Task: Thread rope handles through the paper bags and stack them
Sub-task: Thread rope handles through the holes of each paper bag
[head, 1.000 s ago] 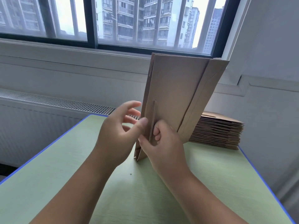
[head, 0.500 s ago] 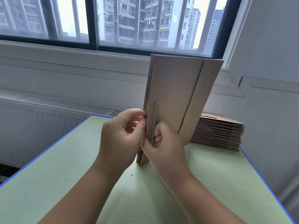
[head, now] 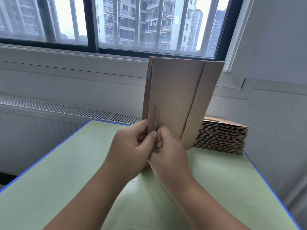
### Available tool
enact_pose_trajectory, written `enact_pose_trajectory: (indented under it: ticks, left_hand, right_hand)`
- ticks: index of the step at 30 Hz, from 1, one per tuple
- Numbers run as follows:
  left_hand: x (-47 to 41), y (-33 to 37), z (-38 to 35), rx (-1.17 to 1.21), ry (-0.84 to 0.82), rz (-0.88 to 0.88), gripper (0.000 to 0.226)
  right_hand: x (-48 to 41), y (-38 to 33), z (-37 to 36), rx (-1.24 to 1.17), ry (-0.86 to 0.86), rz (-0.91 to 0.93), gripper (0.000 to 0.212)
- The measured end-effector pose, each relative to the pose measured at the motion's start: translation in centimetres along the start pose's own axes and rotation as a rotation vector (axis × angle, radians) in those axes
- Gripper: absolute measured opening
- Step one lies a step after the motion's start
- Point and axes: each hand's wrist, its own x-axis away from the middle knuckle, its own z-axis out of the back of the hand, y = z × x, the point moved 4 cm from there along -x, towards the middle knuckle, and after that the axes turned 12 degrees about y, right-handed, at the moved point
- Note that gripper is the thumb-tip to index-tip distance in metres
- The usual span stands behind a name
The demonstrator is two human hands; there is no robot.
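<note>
Head view: at frame centre we see the paper bag (head: 176, 97) upright; left hand (head: 131, 150) grips its lower edge, right hand (head: 167, 151) pinches the rope handle (head: 156, 117). Stack of flat bags (head: 221, 136) lies at right.

A pale green table (head: 66, 188) with a blue edge lies under the left hand (head: 131, 151) and right hand (head: 167, 153). Beyond them a white radiator grille (head: 66, 108) runs below a dark-framed window (head: 95, 24), with daylight and apartment towers (head: 141, 22) outside. A grey wall (head: 279, 47) stands right of the right hand.
</note>
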Motion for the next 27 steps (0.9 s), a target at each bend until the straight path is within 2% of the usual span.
enact_pose_trajectory:
  ticks: [3, 5, 8, 11, 12, 15, 18, 21, 25, 27]
  left_hand:
    - [-0.3, -0.2, 1.2, -0.045, 0.181, 0.016, 0.017]
    - [-0.5, -0.7, 1.7, -0.089, 0.245, 0.057, 0.031]
    - [-0.8, -1.7, 1.2, -0.140, 0.104, 0.166, 0.042]
    - [-0.7, -2.4, 0.3, -0.153, -0.087, 0.208, 0.017]
    - [-0.6, -2.5, 0.3, -0.167, -0.115, 0.201, 0.015]
    - [-0.8, -3.0, 0.5, -0.269, -0.151, 0.197, 0.028]
    - [-0.8, -3.6, 0.6, -0.298, -0.167, 0.210, 0.020]
    - [-0.8, -3.2, 1.0, -0.301, -0.115, 0.163, 0.025]
    - [-1.1, -1.7, 1.8, -0.293, 0.017, 0.020, 0.027]
    - [-1.0, -0.8, 2.0, -0.312, 0.042, -0.038, 0.028]
  right_hand:
    - [0.0, -0.2, 0.3, -0.008, 0.018, 0.012, 0.041]
    - [-0.1, -0.3, 0.6, 0.000, 0.011, 0.014, 0.040]
    - [-0.1, -0.1, 0.5, 0.018, 0.003, -0.001, 0.037]
    - [-0.2, 0.0, 0.4, 0.045, 0.007, 0.011, 0.036]
    - [-0.2, 0.1, 0.4, 0.052, -0.007, 0.020, 0.034]
    - [-0.3, 0.4, 0.5, 0.067, -0.066, 0.049, 0.029]
    - [-0.4, 0.2, 0.9, 0.071, -0.099, 0.105, 0.029]
    - [-1.3, -1.5, 2.3, 0.110, -0.048, 0.259, 0.022]
    - [-3.2, -5.5, 5.3, 0.159, 0.130, 0.599, 0.015]
    - [-4.2, -7.0, 6.9, 0.179, 0.205, 0.669, 0.017]
